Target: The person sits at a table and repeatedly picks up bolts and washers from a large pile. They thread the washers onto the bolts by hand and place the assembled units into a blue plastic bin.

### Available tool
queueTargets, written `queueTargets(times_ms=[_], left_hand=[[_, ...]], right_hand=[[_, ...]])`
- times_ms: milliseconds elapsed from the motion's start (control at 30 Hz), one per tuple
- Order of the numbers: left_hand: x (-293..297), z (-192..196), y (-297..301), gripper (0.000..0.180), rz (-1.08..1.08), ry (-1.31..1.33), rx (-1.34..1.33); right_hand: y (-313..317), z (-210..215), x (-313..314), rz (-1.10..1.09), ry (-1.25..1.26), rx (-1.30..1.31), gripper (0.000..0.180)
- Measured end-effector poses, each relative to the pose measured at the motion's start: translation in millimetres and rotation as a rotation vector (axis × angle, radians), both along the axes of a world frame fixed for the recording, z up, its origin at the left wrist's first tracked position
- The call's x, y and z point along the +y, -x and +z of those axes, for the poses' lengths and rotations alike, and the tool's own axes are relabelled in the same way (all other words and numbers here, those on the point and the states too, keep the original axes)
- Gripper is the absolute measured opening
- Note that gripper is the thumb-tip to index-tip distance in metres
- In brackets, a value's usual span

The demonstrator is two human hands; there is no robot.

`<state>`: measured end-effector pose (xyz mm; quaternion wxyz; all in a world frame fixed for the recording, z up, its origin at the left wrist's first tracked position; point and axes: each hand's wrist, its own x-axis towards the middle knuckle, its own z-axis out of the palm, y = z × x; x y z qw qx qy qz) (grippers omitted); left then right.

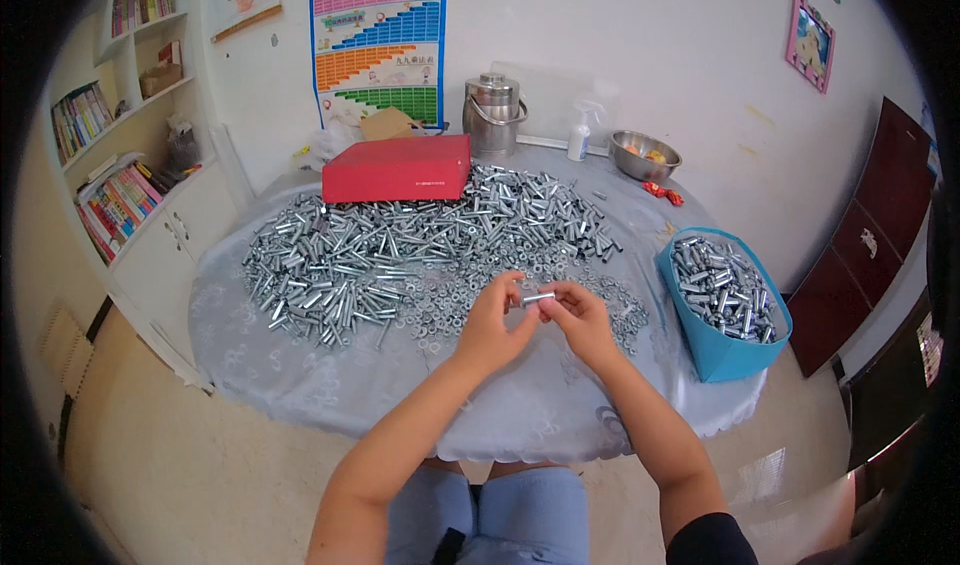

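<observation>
A short, shiny metal bolt (538, 299) with what looks like a sleeve around it lies sideways between my two hands, over the near part of the table. My right hand (582, 321) pinches its right end between thumb and fingers. Closed around its left end are the fingers of my left hand (490, 327); they partly hide that end. Just beyond my hands spread loose nuts and washers (435, 310). Behind and to the left is a wide heap of silver bolts and sleeves (370, 250).
At the right, a blue fabric bin (735, 363) holds many metal bolts. A red box (395, 170) rests on the heap. Along the back stand a steel insulated pot (492, 115), a spray bottle (579, 137) and a steel bowl (645, 163). Grey cloth (300, 370) covers the table.
</observation>
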<state>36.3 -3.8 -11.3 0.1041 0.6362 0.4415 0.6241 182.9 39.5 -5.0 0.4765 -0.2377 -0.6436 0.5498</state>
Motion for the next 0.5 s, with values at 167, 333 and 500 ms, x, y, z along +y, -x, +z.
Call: queueTargets(times_ms=[167, 333, 500], left_hand=[[10, -1, 20, 0.019, -0.313, 0.224, -0.409], [11, 9, 29, 0.021, -0.357, 0.369, -0.550], [13, 7, 31, 0.018, -0.471, 0.349, -0.633]], right_hand=[[-4, 4, -3, -0.018, 0.137, 0.062, 0.022], [-6, 13, -5, 0.006, 0.246, 0.002, 0.020], [-11, 3, 3, 0.056, 0.193, -0.041, 0.022]])
